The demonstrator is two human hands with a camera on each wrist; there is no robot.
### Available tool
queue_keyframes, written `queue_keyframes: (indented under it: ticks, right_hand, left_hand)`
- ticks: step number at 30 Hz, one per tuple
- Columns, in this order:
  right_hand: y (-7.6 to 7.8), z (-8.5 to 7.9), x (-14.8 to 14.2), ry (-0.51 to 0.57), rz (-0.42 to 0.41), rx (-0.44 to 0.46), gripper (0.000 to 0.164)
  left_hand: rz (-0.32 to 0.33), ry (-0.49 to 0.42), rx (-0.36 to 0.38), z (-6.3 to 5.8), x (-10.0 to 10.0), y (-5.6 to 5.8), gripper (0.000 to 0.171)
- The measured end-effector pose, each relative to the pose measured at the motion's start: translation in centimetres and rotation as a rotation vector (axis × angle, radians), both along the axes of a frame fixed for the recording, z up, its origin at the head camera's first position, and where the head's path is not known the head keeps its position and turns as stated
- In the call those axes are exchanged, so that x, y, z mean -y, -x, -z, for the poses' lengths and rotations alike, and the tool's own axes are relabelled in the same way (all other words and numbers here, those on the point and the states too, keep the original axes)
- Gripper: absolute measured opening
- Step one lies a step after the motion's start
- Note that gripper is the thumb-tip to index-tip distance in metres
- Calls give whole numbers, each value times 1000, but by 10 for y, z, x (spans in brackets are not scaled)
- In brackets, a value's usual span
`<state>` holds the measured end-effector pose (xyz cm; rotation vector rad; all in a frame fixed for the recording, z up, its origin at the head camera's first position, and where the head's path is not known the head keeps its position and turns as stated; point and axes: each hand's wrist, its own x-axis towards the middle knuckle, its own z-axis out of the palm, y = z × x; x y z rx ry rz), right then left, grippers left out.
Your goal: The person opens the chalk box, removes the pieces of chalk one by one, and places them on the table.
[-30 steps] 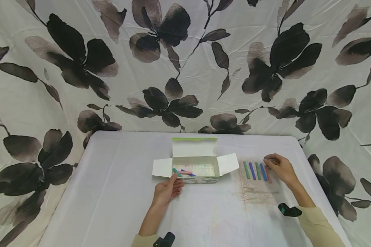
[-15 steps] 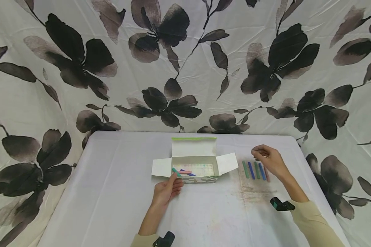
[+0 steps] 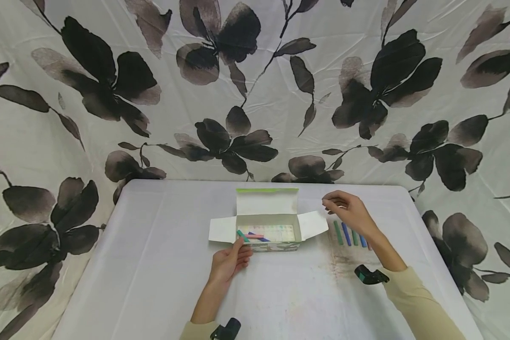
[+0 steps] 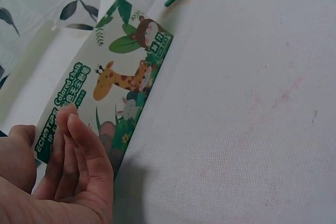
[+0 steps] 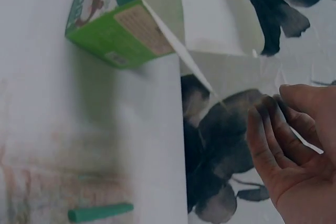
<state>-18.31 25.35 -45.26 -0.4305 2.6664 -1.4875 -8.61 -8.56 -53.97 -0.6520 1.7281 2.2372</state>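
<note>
An open chalk box (image 3: pixel 273 247) stands on the table, printed "Colored chalk" on the front (image 4: pixel 121 82). Green (image 3: pixel 241 235), pink (image 3: pixel 255 236) and blue (image 3: pixel 263 240) chalk sticks lie at its left end inside. My left hand (image 3: pixel 229 262) holds the front wall near that end, thumb at the top edge and fingers against the printed face. Right of the box, my right hand (image 3: pixel 350 213) is in the air, fingers loosely bent, nothing seen between them. Below it several chalk sticks lie in a row, including a green one (image 3: pixel 338 233) and a blue one (image 3: pixel 346 233).
The box's back lid (image 3: pixel 267 202) stands up; its side flaps (image 3: pixel 222 230) spread outward. Reddish-brown chalk dust marks the white table (image 3: pixel 153 264) around the row. A flowered cloth (image 3: pixel 297 118) hangs behind the table.
My right hand has moved left from the right end of the chalk row towards the box's right flap. The left hand and box stay in place.
</note>
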Motion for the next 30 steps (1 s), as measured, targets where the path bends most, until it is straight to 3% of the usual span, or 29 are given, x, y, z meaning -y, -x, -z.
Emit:
queue_keyframes:
  ticks: [12,22,30]
  right_hand:
    - [9,7,51,50,-111,18,24]
    - [5,16,90,42,-238,29,24]
    - [10,40,115,7,-342,40,25]
  left_hand:
    - [13,-31,9,0,3,1,51]
    - [16,-14,11,1,2,1,52]
    - [8,-16,11,1,2,2,51]
